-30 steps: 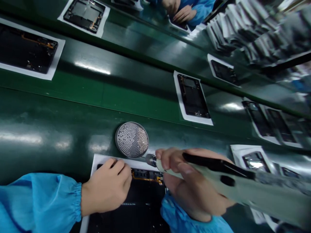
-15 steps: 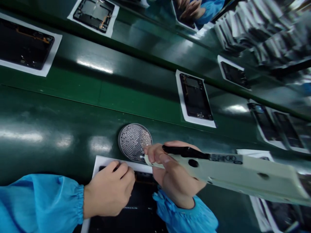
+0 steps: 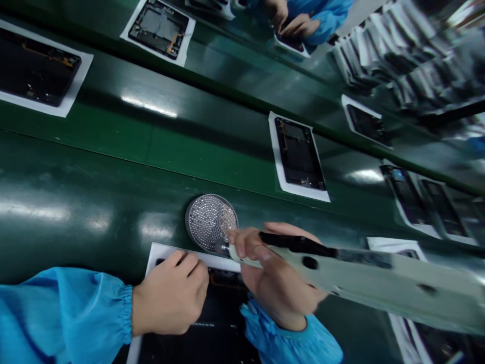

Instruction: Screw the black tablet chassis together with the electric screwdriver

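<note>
My right hand (image 3: 273, 268) is closed round a pale green electric screwdriver (image 3: 379, 275) with a black lever. The screwdriver's metal tip end is at a round perforated metal dish (image 3: 206, 220) that holds many tiny screws on its right side. My left hand (image 3: 174, 293) has its fingers curled at the top left edge of a dark tablet-like device (image 3: 197, 333), which lies on a white sheet (image 3: 157, 253). Whether those fingers pinch anything is hidden.
More opened devices on white sheets lie behind, at the left (image 3: 34, 71), top (image 3: 161, 28), centre right (image 3: 301, 154) and far right (image 3: 409, 197). Across the bench, another person's hands (image 3: 299, 25) are at a device. Upright white sheets (image 3: 390, 45) stand at the upper right.
The screwdriver and my right hand have shifted slightly right and down, the tip staying at the dish. My left hand is nearly unmoved. The devices behind have shifted slightly in view.
</note>
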Demonstrator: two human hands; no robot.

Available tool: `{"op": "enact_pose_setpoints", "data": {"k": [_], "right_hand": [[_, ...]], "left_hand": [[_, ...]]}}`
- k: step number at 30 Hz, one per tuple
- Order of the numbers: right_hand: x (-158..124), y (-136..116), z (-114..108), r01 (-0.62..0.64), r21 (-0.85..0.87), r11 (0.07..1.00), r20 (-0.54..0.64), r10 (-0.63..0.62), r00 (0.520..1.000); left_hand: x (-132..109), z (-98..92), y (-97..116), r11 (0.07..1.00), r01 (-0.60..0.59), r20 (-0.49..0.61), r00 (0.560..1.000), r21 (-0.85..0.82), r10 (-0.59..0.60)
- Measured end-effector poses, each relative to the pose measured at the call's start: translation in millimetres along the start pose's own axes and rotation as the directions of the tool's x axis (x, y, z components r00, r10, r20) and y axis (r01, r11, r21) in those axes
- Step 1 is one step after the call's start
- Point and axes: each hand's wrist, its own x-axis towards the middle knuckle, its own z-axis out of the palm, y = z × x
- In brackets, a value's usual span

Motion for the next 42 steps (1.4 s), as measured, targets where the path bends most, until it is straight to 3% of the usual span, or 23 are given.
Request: {"op": "enact_pose_setpoints", "data": {"k": [7,14,36,42], "right_hand": [[-24,-33,-10,-0.068,-0.047,0.997,0.046,0.070,0.996],[-37,-16,-5,-0.081,-0.041,0.996,0.119,0.085,0.989],[-40,-7,2,-0.074,-0.044,0.996,0.106,0.079,0.991],[-19,-19,-8,0.010,0.005,1.000,0.052,-0.010,0.999]], "left_hand": [[2,-1.0,-1,1.000,0.006,-0.059,0.998,-0.025,-0.007],[2,-0.2,-1,1.000,0.000,-0.047,0.999,-0.018,-0.001],[1,-1.3,0,0.999,0.010,-0.025,1.000,-0.039,-0.011],[2,-7.2,-3,1.000,0.029,0.112,0.993,-0.005,-0.028]]}}
